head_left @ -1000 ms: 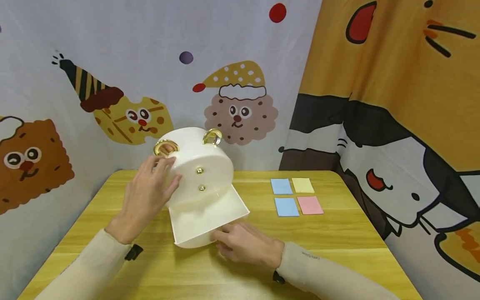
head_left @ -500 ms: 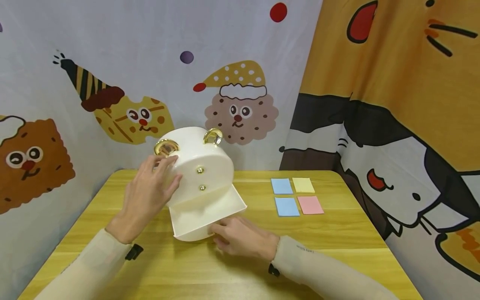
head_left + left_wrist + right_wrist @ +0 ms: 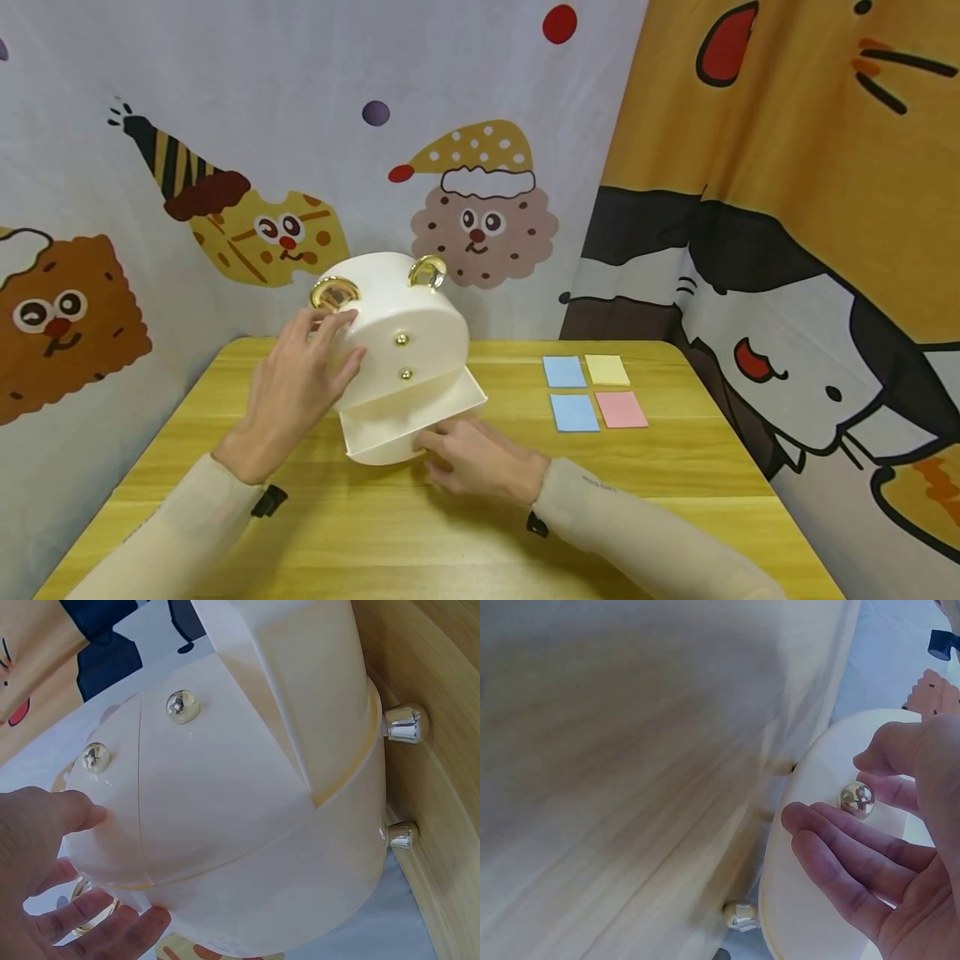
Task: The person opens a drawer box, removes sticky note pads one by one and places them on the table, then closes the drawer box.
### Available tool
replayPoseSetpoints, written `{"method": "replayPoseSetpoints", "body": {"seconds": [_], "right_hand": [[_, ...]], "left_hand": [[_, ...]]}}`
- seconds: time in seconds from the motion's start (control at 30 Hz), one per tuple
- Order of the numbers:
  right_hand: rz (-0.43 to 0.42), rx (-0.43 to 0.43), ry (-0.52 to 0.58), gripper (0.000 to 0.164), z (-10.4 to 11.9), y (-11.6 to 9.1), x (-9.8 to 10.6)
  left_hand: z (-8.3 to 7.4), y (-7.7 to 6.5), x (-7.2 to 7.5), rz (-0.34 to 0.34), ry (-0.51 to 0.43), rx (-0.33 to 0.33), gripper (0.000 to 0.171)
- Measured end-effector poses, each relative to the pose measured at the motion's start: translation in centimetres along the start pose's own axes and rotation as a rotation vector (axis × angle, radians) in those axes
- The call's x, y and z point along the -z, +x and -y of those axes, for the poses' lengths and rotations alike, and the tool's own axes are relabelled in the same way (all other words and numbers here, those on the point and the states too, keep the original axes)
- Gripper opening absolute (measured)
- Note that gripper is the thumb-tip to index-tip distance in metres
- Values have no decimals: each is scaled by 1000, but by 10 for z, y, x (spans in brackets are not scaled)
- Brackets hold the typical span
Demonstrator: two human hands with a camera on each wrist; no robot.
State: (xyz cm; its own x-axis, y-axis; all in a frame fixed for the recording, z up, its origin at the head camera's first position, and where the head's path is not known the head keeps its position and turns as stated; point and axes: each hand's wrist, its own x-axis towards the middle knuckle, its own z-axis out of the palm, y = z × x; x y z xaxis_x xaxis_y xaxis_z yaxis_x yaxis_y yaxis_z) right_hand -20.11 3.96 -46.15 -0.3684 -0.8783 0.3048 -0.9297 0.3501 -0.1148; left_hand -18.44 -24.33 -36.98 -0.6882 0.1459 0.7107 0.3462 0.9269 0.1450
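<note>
A white rounded storage box (image 3: 431, 333) with two gold ear-shaped handles (image 3: 336, 292) stands on small gold feet (image 3: 405, 724). Its lowest drawer (image 3: 408, 417) is part way out, its visible inside bare. Two gold knobs (image 3: 402, 339) dot the front above. My left hand (image 3: 288, 387) rests on the box's left side below an ear, thumb against the front and fingers spread around the edge. At the drawer's front, my right hand (image 3: 483, 462) touches the white face with nearly straight fingers. The right wrist view shows the drawer's gold knob (image 3: 856, 800) beside the thumb and index finger.
Right of the box on the wooden table (image 3: 675, 500) lie two blue sticky-note pads (image 3: 574, 412), a yellow pad (image 3: 607, 370) and a pink pad (image 3: 621, 409). Behind the table hangs a printed cloth (image 3: 480, 75) with cartoon figures.
The lowest drawer has slid inward, so less of its inside shows. My right hand has moved away from me with it. The left hand keeps its place on the box.
</note>
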Motion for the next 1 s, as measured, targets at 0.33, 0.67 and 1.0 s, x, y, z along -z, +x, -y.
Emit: {"method": "replayPoseSetpoints", "body": {"seconds": [0.33, 0.67, 1.0], "right_hand": [[12, -38, -39, 28, -10, 13, -7], [20, -62, -46, 31, -16, 22, -10], [38, -97, -57, 33, -20, 30, -13]], "left_hand": [[-1, 0, 0, -1, -2, -5, 54], [0, 0, -1, -2, -2, -6, 54], [-1, -1, -1, -6, -3, 2, 55]]}}
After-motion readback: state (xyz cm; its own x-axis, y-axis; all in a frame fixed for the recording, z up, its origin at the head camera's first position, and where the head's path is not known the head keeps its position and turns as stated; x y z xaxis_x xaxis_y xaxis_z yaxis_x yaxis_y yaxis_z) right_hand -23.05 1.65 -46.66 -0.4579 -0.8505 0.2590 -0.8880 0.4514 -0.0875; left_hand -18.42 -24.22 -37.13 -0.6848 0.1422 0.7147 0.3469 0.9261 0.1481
